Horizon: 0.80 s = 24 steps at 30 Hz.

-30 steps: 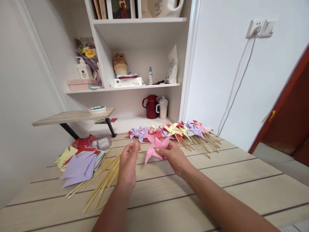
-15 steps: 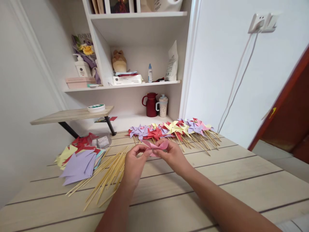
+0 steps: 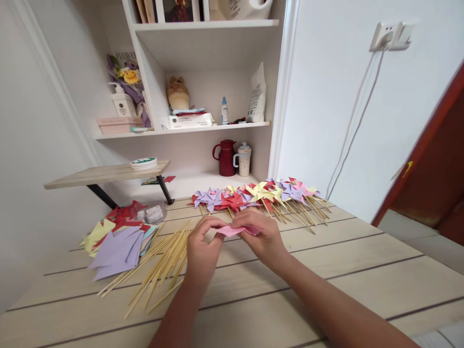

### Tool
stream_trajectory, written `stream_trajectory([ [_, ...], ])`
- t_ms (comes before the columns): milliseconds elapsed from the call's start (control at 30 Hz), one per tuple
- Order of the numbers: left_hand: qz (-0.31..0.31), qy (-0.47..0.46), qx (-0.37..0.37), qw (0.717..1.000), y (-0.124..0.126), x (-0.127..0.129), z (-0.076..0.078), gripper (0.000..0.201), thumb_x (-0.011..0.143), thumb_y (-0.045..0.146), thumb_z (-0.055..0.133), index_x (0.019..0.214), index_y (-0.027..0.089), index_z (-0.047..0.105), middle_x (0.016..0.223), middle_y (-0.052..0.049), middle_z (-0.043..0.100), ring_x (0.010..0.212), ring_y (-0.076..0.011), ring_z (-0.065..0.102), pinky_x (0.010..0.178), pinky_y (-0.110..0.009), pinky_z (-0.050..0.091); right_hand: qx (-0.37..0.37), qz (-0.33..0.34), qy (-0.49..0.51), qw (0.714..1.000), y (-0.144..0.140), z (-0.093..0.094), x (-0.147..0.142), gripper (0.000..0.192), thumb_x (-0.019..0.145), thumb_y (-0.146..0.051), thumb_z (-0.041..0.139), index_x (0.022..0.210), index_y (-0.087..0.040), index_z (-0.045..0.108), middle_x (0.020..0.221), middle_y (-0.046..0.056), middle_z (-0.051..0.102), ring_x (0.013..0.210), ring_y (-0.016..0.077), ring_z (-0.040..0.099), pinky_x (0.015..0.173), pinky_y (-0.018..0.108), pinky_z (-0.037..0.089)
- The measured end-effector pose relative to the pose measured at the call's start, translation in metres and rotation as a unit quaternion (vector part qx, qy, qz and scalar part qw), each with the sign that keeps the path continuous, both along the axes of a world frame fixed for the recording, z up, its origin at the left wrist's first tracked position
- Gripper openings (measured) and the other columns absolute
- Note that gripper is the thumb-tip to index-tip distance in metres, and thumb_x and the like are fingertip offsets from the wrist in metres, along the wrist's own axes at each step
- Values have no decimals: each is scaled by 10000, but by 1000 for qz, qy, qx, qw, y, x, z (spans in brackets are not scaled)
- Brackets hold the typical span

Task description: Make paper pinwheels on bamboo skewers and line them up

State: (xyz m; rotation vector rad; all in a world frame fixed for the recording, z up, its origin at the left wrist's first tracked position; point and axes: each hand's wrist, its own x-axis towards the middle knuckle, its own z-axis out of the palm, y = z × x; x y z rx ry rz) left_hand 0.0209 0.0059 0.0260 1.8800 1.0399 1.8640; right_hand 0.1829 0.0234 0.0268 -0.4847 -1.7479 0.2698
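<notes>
Both forearms enter from the bottom edge and meet at frame centre over the desk (image 3: pixel 326 270). Left hand (image 3: pixel 203 246) and right hand (image 3: pixel 263 237) each pinch one edge of a pink pinwheel (image 3: pixel 232 230); grip closed on the paper on both sides, fingertips curled over it. The pinwheel lies nearly flat, seen edge-on, held just above the desk between the two hands. Just left of the left hand: a loose fan of bamboo sticks (image 3: pixel 159 270) lying on the desk, ends pointing toward the lower left. Further left: a pile of cut paper sheets (image 3: pixel 116 244), lilac on top, yellow and red beneath; a small clear box (image 3: pixel 154 212) sits at its far edge. Beyond the hands, centre of frame: a row of finished pinwheels (image 3: pixel 261 193) on sticks, lilac, red, yellow, pink, overlapping. Behind them, on the lowest shelf: a red jug (image 3: pixel 226 158) and a cup (image 3: pixel 244 161) side by side. Upper right: a wall socket (image 3: pixel 389 36) with a cable hanging down.
</notes>
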Motion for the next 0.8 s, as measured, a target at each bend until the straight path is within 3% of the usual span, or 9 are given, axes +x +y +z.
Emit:
stream_trajectory([
  [200, -20, -5, 12, 1000, -4, 2, 5, 84, 759, 151, 659, 751, 225, 698, 748, 1, 684, 726, -169, 630, 701, -277, 488, 43, 7, 5, 999, 0, 2, 1, 209, 866, -79, 621, 903, -267, 704, 839, 38, 736, 813, 214, 667, 800, 400, 533],
  [300, -21, -15, -1, 1000, -3, 2, 3, 86, 753, 151, 659, 749, 223, 705, 749, -3, 686, 736, -174, 630, 706, -278, 489, 27, 14, 13, 999, 0, 2, 1, 183, 861, -93, 627, 881, -260, 700, 824, 36, 725, 796, 211, 666, 789, 391, 533],
  [467, -7, -21, -87, 996, 2, 4, -8, 87, 807, 278, 680, 772, 208, 718, 735, -23, 698, 729, -185, 627, 721, -296, 498, -115, 12, 45, 992, 2, -3, 1, 38, 848, -235, 684, 810, -234, 679, 790, 36, 709, 756, 210, 662, 689, 337, 518],
  [600, 3, -48, -125, 991, 6, 3, -18, 193, 811, 376, 708, 880, 196, 723, 803, -41, 712, 744, -175, 630, 711, -283, 500, -233, -8, 98, 967, 11, -7, 6, 118, 790, -310, 725, 760, -218, 657, 688, 3, 657, 613, 175, 590, 575, 296, 458],
  [700, 7, -85, -145, 986, 11, -5, -24, 233, 842, 399, 667, 941, 193, 711, 773, -29, 687, 721, -163, 640, 689, -269, 500, -274, -22, 166, 947, 20, -9, 10, 177, 720, -308, 778, 736, -212, 631, 667, -12, 615, 587, 154, 540, 559, 289, 419],
  [800, 58, -126, -150, 979, 16, -20, -24, 230, 857, 397, 627, 819, 181, 696, 672, -10, 648, 633, -145, 608, 627, -249, 471, -290, 5, 215, 932, 29, -13, 14, 231, 690, -309, 809, 724, -209, 603, 634, -32, 567, 572, 137, 503, 557, 285, 390],
])
